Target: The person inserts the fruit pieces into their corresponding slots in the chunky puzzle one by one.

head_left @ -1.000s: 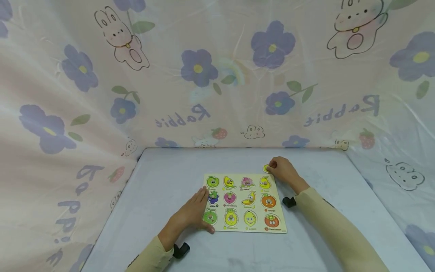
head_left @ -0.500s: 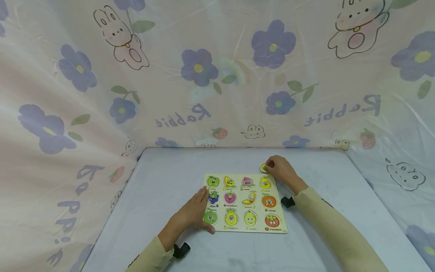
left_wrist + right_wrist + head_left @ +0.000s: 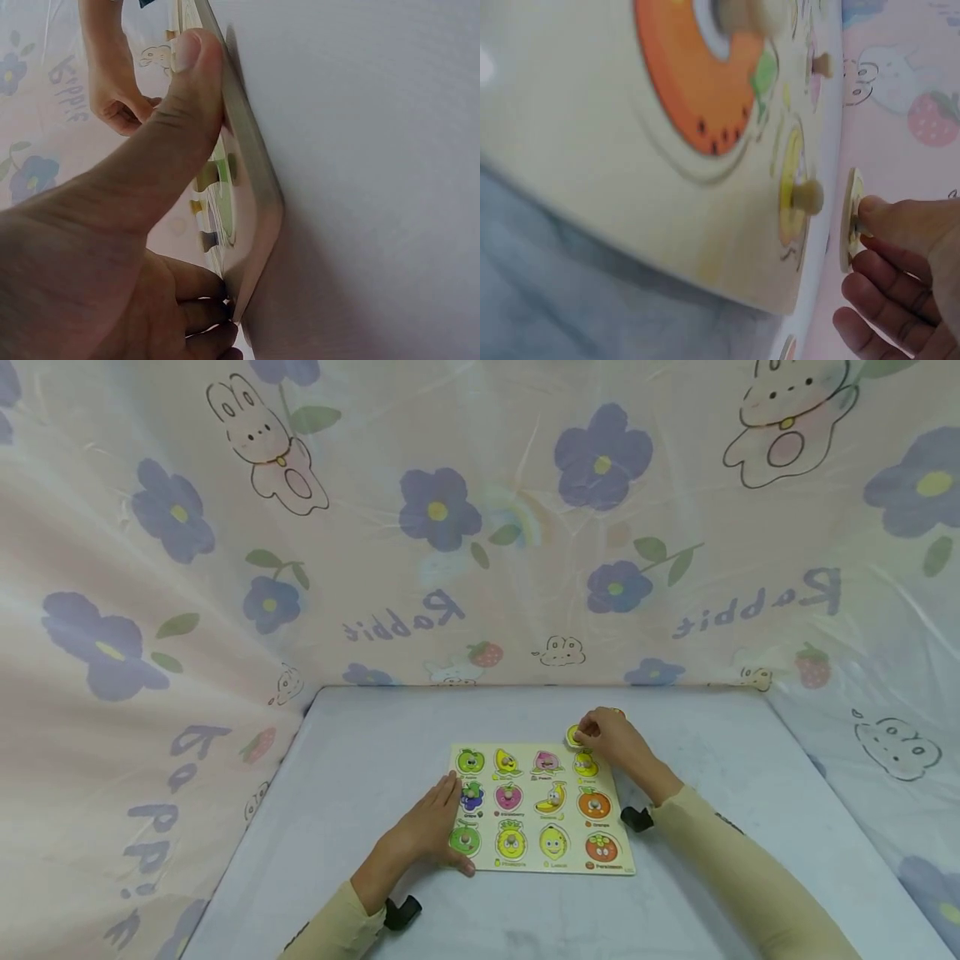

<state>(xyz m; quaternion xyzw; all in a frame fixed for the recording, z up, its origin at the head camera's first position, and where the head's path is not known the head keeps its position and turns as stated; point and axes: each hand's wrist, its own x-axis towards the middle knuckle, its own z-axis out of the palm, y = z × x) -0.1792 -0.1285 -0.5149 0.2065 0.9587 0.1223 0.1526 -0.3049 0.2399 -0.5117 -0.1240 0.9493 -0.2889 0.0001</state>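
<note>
A pale wooden fruit puzzle board [image 3: 533, 852] lies flat on the table, its printed fruits in rows. My left hand [image 3: 416, 831] rests at its left edge, fingers fairly straight along the side and thumb [image 3: 176, 127] at the front edge. Beyond the board's far right corner, my right hand [image 3: 618, 743] pinches a yellow puzzle piece [image 3: 572, 737] between thumb and finger. In the right wrist view the piece [image 3: 849, 225] stands edge-on, apart from the board; fingers hide most of its picture. Wooden knobs [image 3: 808, 197] stick up from several fruits; the lemon [image 3: 553, 842] shows no clear knob.
Partly hidden behind my right hand lies another piece [image 3: 617, 712], orange-yellow at its rim. A white cloth covers the table [image 3: 360, 735]. A rabbit-and-flower curtain [image 3: 517, 602] rises at its back and sides.
My right hand has shifted left with the yellow piece, most lately also a little toward the board. Another piece has come into sight behind it. The left hand and the board stay put.
</note>
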